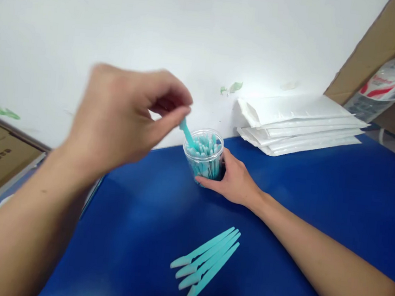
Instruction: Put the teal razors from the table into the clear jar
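Blue tabletop (316, 215) spreads under both my arms, with a white wall behind it and a stack of white padded envelopes (300, 125) lying at the far right edge. Cardboard boxes stand off to either side. My left hand (123, 117) hangs above the table, thumb and forefinger pinched on one teal stick (188, 135). The stick slants down and to the right, its lower end just inside the mouth of the clear jar (205, 158). My right hand (232, 179) rests on the table, fingers wrapped around the jar's right side. The jar stands upright, packed with more teal sticks. Nearer me, well apart from the jar, four loose sticks (207, 260) lie side by side, running diagonally up to the right.
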The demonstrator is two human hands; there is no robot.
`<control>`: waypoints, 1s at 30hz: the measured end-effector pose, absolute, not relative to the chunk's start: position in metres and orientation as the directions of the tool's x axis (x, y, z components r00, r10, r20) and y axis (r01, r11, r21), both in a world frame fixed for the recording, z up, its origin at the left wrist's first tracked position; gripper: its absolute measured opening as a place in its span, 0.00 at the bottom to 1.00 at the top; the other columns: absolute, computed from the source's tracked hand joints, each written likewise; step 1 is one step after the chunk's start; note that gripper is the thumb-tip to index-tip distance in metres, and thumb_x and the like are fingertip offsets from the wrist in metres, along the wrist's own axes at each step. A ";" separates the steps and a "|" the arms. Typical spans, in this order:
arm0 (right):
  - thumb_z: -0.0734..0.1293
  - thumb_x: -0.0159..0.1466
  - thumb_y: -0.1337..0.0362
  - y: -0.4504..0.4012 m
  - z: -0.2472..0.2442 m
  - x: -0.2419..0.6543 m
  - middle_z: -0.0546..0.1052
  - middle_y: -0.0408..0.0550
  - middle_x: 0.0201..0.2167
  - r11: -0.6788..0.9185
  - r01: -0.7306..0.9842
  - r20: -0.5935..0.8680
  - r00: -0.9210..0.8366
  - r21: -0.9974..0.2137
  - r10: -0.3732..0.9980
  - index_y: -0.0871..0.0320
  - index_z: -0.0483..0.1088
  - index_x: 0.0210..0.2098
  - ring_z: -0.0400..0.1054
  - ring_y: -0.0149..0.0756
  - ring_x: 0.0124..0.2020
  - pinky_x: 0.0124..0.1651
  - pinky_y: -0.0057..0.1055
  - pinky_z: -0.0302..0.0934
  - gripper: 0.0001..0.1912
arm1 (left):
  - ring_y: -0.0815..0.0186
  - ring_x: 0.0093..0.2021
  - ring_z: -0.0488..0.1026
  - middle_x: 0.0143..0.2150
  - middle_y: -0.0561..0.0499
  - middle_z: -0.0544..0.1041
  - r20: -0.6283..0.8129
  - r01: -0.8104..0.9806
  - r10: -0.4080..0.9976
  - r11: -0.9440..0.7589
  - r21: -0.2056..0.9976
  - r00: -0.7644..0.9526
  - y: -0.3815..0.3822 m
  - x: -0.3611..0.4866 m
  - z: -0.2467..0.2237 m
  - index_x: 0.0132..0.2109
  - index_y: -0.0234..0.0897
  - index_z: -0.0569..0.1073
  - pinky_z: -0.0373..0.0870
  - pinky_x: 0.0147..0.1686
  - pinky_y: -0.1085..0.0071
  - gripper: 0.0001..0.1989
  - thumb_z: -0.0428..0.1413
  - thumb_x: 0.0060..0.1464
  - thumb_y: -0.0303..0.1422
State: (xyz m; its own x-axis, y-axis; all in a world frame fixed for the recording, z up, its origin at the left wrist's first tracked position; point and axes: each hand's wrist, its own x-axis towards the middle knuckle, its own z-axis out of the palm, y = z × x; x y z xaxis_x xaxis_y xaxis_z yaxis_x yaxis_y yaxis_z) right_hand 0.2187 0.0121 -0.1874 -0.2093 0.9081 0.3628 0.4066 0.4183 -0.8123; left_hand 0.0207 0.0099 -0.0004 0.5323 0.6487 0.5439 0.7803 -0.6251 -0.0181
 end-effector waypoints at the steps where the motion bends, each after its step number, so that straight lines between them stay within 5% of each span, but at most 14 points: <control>1: 0.75 0.56 0.46 0.012 -0.188 0.219 0.79 0.47 0.49 0.420 0.410 0.366 -0.208 -0.809 0.907 0.48 0.63 0.58 0.76 0.49 0.47 0.47 0.47 0.71 0.35 | 0.76 0.35 0.78 0.36 0.61 0.81 0.521 0.755 0.618 -0.651 -0.082 0.589 0.012 0.024 -0.012 0.45 0.38 0.81 0.74 0.43 0.78 0.11 0.54 0.66 0.35; 4: 0.75 0.56 0.46 0.013 -0.189 0.219 0.78 0.48 0.52 0.435 0.412 0.383 -0.206 -0.801 0.900 0.48 0.62 0.60 0.75 0.49 0.49 0.49 0.47 0.70 0.37 | 0.66 0.39 0.82 0.43 0.57 0.84 0.451 0.697 0.593 -0.711 -0.095 0.667 0.013 0.018 -0.042 0.52 0.41 0.80 0.78 0.43 0.71 0.12 0.55 0.66 0.33; 8: 0.75 0.55 0.45 0.013 -0.192 0.218 0.78 0.48 0.49 0.445 0.433 0.403 -0.191 -0.784 0.895 0.49 0.63 0.56 0.75 0.49 0.48 0.47 0.46 0.70 0.34 | 0.62 0.51 0.80 0.58 0.53 0.79 0.432 0.786 0.737 -0.611 0.096 0.520 -0.022 -0.007 -0.057 0.67 0.48 0.67 0.79 0.45 0.71 0.23 0.54 0.67 0.36; 11: 0.76 0.55 0.44 0.014 -0.195 0.219 0.78 0.47 0.46 0.437 0.458 0.398 -0.186 -0.774 0.898 0.49 0.64 0.53 0.75 0.49 0.45 0.43 0.45 0.70 0.33 | 0.67 0.45 0.80 0.52 0.57 0.81 0.309 0.803 0.840 -0.528 0.276 0.446 -0.066 -0.025 -0.070 0.59 0.51 0.73 0.77 0.39 0.78 0.18 0.59 0.64 0.38; 14: 0.75 0.54 0.43 0.014 -0.196 0.219 0.78 0.47 0.45 0.425 0.467 0.386 -0.183 -0.775 0.904 0.50 0.64 0.52 0.75 0.49 0.44 0.41 0.44 0.70 0.33 | 0.72 0.34 0.77 0.42 0.58 0.81 -0.047 0.768 0.850 -0.449 0.457 0.525 -0.104 -0.035 -0.101 0.47 0.50 0.79 0.73 0.31 0.80 0.06 0.59 0.64 0.38; 18: 0.75 0.55 0.43 0.013 -0.195 0.218 0.78 0.47 0.45 0.428 0.468 0.386 -0.189 -0.773 0.903 0.50 0.64 0.51 0.75 0.48 0.43 0.41 0.44 0.70 0.32 | 0.72 0.33 0.74 0.44 0.55 0.78 -0.282 0.813 0.841 -0.275 0.513 0.462 -0.126 -0.038 -0.144 0.47 0.50 0.79 0.69 0.28 0.78 0.08 0.56 0.66 0.38; 22: 0.75 0.55 0.43 0.013 -0.195 0.217 0.77 0.47 0.44 0.432 0.467 0.394 -0.182 -0.772 0.901 0.51 0.64 0.50 0.75 0.48 0.43 0.41 0.45 0.70 0.31 | 0.68 0.39 0.75 0.46 0.52 0.77 -0.235 0.821 0.872 -0.269 0.503 0.430 -0.125 -0.037 -0.162 0.48 0.47 0.78 0.69 0.28 0.78 0.10 0.52 0.68 0.38; 26: 0.75 0.55 0.44 0.013 -0.196 0.217 0.78 0.46 0.42 0.444 0.468 0.413 -0.175 -0.764 0.894 0.51 0.64 0.49 0.75 0.47 0.41 0.43 0.45 0.70 0.31 | 0.62 0.48 0.75 0.50 0.47 0.76 -0.025 0.822 0.890 -0.408 0.398 0.455 -0.118 -0.037 -0.170 0.50 0.42 0.75 0.74 0.43 0.69 0.11 0.49 0.70 0.36; 30: 0.76 0.55 0.44 0.014 -0.196 0.217 0.78 0.47 0.42 0.447 0.467 0.418 -0.172 -0.763 0.892 0.51 0.65 0.50 0.75 0.47 0.41 0.42 0.45 0.70 0.31 | 0.66 0.42 0.78 0.44 0.51 0.80 0.094 0.825 0.935 -0.347 0.445 0.342 -0.109 -0.056 -0.149 0.49 0.41 0.75 0.74 0.42 0.73 0.09 0.52 0.68 0.37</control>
State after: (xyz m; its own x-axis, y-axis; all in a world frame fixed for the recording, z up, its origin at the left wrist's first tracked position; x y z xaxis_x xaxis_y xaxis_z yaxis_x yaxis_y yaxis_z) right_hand 0.2168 0.0137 -0.1956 -0.1720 0.8920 0.4181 0.4669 0.4475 -0.7627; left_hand -0.0561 -0.1094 -0.1494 0.3419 0.9350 0.0943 0.8254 -0.3467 0.4455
